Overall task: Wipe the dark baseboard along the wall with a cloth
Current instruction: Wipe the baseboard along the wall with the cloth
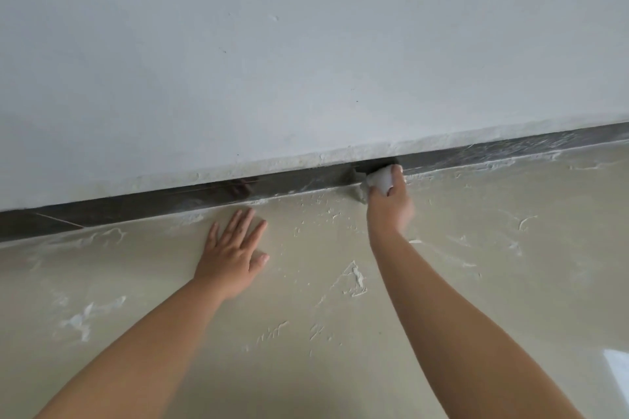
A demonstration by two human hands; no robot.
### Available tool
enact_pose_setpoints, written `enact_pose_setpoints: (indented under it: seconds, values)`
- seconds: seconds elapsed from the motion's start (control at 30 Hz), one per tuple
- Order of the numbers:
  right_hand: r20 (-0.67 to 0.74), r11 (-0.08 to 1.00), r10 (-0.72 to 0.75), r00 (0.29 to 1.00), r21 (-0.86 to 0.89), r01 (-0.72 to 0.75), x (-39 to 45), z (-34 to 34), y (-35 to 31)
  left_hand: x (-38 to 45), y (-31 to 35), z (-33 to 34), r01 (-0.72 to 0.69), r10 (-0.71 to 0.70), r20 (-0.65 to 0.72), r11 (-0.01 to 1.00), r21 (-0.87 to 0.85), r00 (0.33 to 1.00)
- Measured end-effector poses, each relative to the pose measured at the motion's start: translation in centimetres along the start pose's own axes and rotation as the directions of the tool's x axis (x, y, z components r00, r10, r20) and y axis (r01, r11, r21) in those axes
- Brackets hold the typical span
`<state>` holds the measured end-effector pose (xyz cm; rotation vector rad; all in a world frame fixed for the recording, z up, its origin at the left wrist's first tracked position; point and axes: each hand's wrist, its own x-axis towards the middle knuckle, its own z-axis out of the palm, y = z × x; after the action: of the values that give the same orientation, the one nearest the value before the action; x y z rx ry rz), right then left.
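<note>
R hand [389,201] grips white cloth [379,180], seemingly vs dark baseboard [136,206]; L hand [231,255] flat, fingers splayed on floor [306,350].

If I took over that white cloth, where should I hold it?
Probably as the right hand does: come from the floor side and bunch the cloth in the fist, leaving a wad at the fingertips. The baseboard is a low, narrow strip under the wall, so a compact wad suits it.

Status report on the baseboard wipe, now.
Right hand grip shut on cloth, pressed to baseboard. Left hand flat on floor. Nothing in the way.
</note>
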<state>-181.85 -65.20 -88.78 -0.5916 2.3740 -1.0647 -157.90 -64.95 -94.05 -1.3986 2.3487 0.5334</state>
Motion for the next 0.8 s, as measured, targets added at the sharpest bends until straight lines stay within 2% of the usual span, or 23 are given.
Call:
enact_pose_setpoints:
  seconds: [0.17,0.23,0.33,0.47,0.6,0.7,0.8]
  values:
    - [0.171,0.996,-0.082,0.982,-0.01,0.085,-3.8,2.0,-0.1,-0.2,0.2,0.0,0.01,-0.01,-0.022,1.0,0.001,1.0]
    - [0.117,0.998,-0.061,0.991,0.0,0.061,-2.7,1.2,-0.3,-0.2,0.2,-0.2,0.01,-0.01,-0.019,1.0,-0.001,1.0]
    - [-0.044,0.998,0.026,0.999,0.06,-0.023,0.8,-1.4,-0.6,-0.2,0.3,-0.4,0.012,-0.012,0.0,1.0,-0.019,1.0]
    - [-0.13,0.989,0.109,0.985,0.116,-0.094,4.0,-4.0,-0.5,-0.3,0.6,-0.7,0.025,-0.024,0.043,0.999,-0.035,0.999]
    - [-0.153,0.996,0.031,0.988,0.092,-0.018,3.0,-3.4,-1.0,-0.5,0.7,-0.9,0.034,-0.033,0.043,0.999,-0.032,0.999]
    - [-0.06,0.998,-0.064,0.996,-0.001,0.064,0.4,-1.9,-0.8,-0.5,0.8,-1.0,0.032,-0.03,0.043,0.999,-0.029,0.999]
    - [0.106,0.981,-0.158,0.982,-0.094,0.169,-2.3,-0.2,-0.4,-0.6,0.7,-0.8,0.032,-0.032,0.029,0.999,-0.02,0.999]
